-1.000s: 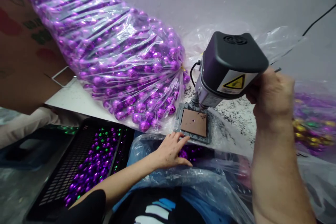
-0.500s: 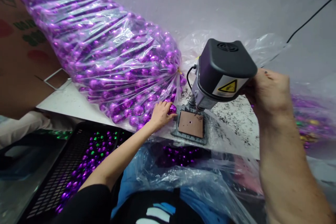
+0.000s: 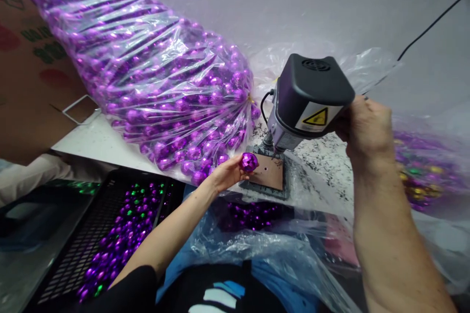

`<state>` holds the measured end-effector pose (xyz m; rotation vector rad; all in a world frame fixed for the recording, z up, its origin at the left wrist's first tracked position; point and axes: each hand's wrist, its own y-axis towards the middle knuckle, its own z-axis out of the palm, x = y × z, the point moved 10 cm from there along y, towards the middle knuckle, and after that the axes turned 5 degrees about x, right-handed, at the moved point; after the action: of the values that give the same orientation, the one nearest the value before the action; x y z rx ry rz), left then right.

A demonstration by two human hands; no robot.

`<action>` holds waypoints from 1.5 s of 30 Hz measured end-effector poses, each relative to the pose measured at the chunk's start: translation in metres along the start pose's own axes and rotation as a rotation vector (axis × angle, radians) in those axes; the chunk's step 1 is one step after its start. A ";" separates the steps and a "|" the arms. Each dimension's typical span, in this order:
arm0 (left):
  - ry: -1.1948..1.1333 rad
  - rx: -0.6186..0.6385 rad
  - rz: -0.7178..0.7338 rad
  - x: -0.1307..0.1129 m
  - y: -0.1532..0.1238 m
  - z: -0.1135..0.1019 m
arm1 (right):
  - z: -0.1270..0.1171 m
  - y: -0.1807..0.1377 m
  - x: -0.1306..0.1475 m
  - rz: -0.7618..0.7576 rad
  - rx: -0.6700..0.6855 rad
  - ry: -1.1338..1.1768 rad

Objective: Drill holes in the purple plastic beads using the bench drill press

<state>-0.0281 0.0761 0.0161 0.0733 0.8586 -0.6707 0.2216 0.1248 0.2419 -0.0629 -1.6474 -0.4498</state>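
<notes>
My left hand (image 3: 229, 174) pinches a shiny purple faceted ball (image 3: 248, 162) between thumb and fingers. The ball is over the left edge of a brown square plate (image 3: 270, 176) with a small hole, which lies on the dark metal base (image 3: 287, 188) of a small bench drill press (image 3: 312, 93). My right hand (image 3: 370, 124) is closed at the right side of the black motor housing, on what looks like the press's handle; the housing hides most of the fingers and the grip.
A tied clear bag (image 3: 161, 73) of purple balls lies on the white table (image 3: 82, 139) at left, beside a cardboard box (image 3: 33, 83). Below stands a black crate (image 3: 55, 274) with purple and green balls. Dark shavings (image 3: 330, 161) litter the tabletop; another bag (image 3: 422, 176) sits at right.
My left hand has lifted the purple ball from beside the bag and brought it right, to the plate's edge. My right hand and the machine stay about where they were.
</notes>
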 end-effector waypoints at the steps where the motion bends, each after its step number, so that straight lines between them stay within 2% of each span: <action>1: -0.005 -0.006 -0.001 0.000 0.000 0.001 | 0.000 0.000 0.001 0.001 -0.006 0.004; 6: 0.113 -0.010 -0.001 -0.004 0.000 0.007 | 0.002 -0.003 0.004 -0.002 -0.020 0.018; 9: 0.308 -0.107 0.007 -0.006 0.005 -0.002 | 0.001 -0.003 0.003 0.007 -0.028 0.018; 12: 0.477 -0.178 0.111 -0.012 0.017 -0.007 | 0.000 -0.002 0.002 0.017 -0.043 0.016; 18: 0.625 -0.185 0.301 -0.008 0.044 -0.007 | -0.001 -0.004 0.002 -0.011 -0.052 0.027; 21: 0.796 -0.181 0.351 -0.009 0.046 0.000 | -0.001 -0.005 0.002 -0.021 -0.052 0.036; 26: 1.164 -0.151 0.444 -0.017 0.041 0.025 | -0.002 -0.005 0.002 -0.039 -0.056 0.044; 29: 1.305 -0.152 0.471 -0.014 0.044 0.036 | -0.002 -0.005 0.003 -0.044 -0.055 0.050; 36: 1.418 -0.210 0.497 0.007 0.050 0.047 | -0.002 -0.005 0.003 -0.019 -0.073 0.027; 40: 1.439 -0.335 0.482 0.006 0.052 0.043 | -0.002 -0.006 0.006 -0.048 -0.054 -0.012; 45: 1.500 -0.394 0.505 0.004 0.052 0.045 | -0.008 -0.042 0.019 -0.178 -0.032 -0.245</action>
<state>0.0335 0.1009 0.0328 0.4557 2.2873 0.1759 0.2141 0.0792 0.2504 0.0054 -1.8957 -0.6240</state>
